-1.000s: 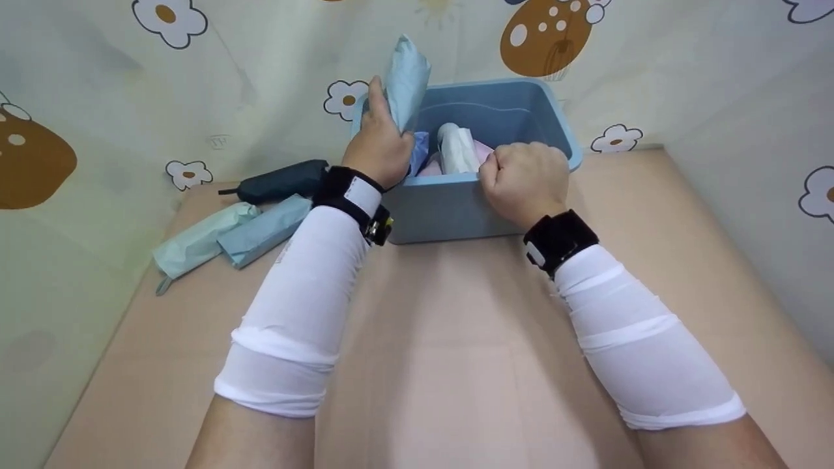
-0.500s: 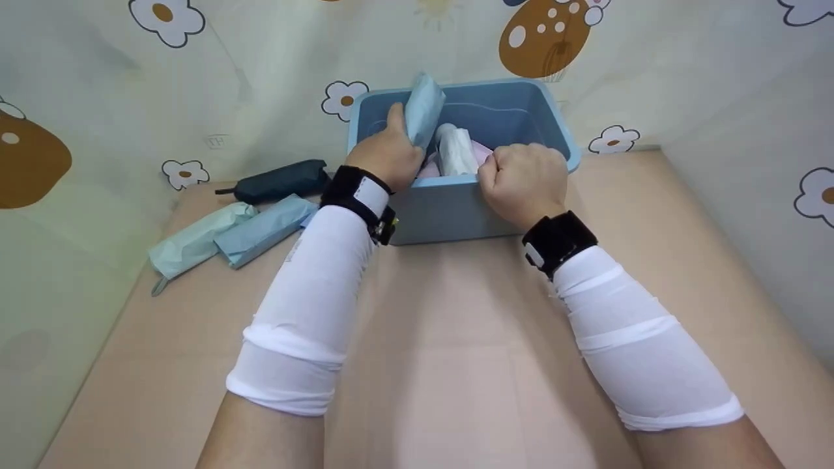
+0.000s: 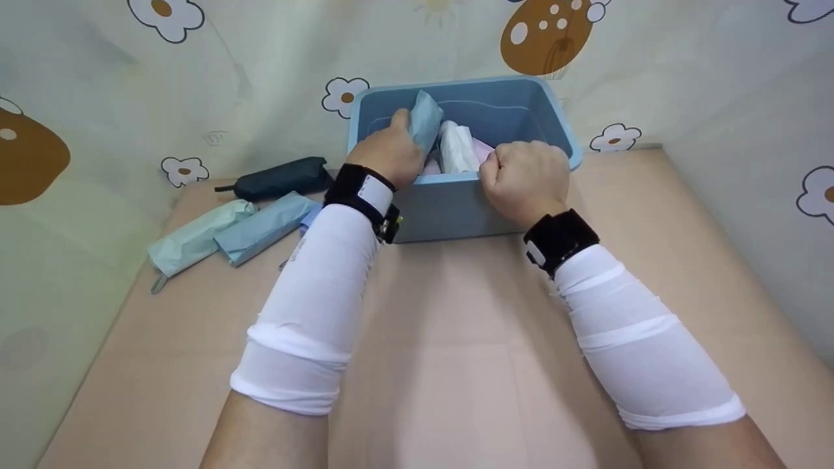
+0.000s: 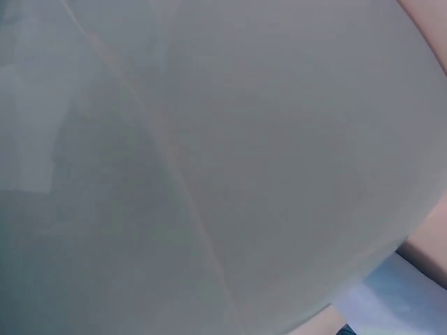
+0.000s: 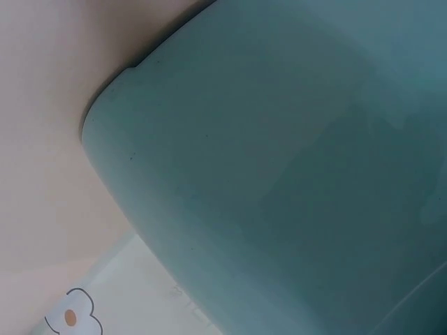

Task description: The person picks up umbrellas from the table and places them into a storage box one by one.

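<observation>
In the head view my left hand (image 3: 389, 151) grips a light blue folded umbrella (image 3: 426, 120), its upper end pointing up and its lower part down inside a blue plastic bin (image 3: 449, 208). The left fingers are mostly hidden behind the hand. My right hand (image 3: 528, 179) is curled over the bin's near rim and holds it. Inside the bin lie a white folded umbrella (image 3: 458, 148) and something pink (image 3: 483, 150). Both wrist views are filled by the bin's wall (image 4: 279, 153), and neither shows the hand itself.
Left of the bin on the table (image 3: 443, 365) lie a dark folded umbrella (image 3: 281, 179), a mint one (image 3: 201, 238) and a light blue one (image 3: 266, 228). A purplish-blue piece (image 3: 309, 216) shows partly behind the left sleeve. A patterned sheet (image 3: 273, 71) hangs close behind the bin.
My left hand has moved slightly right and lowered the light blue umbrella from above the bin's left side into it. My right hand has stayed on the rim.
</observation>
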{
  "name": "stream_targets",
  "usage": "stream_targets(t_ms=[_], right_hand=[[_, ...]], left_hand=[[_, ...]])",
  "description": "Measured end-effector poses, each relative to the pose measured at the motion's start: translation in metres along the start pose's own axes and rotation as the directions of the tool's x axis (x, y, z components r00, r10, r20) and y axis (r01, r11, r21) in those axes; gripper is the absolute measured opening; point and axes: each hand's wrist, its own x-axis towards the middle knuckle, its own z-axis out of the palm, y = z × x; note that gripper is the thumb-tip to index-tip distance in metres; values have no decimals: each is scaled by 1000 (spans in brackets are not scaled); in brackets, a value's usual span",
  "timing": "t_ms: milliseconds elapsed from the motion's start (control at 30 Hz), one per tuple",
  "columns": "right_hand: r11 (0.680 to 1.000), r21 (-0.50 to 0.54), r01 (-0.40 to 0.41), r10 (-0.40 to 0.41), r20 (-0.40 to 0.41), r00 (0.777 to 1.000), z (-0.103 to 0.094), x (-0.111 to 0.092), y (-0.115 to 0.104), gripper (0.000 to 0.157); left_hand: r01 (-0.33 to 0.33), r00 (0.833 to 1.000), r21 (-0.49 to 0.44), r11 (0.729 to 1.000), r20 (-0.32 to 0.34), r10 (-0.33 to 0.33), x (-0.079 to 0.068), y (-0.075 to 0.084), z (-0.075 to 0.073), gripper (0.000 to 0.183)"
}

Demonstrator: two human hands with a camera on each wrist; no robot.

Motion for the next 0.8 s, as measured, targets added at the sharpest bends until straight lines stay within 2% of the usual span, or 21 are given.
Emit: stream_targets(t_ms=[167,367,700,800], right_hand=[[1000,-3,-12,12,14,1000,-2,0,-1,50],[1000,3,-5,5,10,1000,-1,0,-1,50],[1000,-1,-2,2,1,1000,0,1,0,50],[1000,-5,-1,1,-1,1000,0,0,0,50]], left_hand=[[-18,1000,-33,999,21,19,0,0,-3,70],[-45,997,-89,995,58,50,0,-3,-6,70],[-171,980,-87,981,84,179,3,-9,-7,50],[-193,976,-74,978,92,199,3,-10,-6,46]])
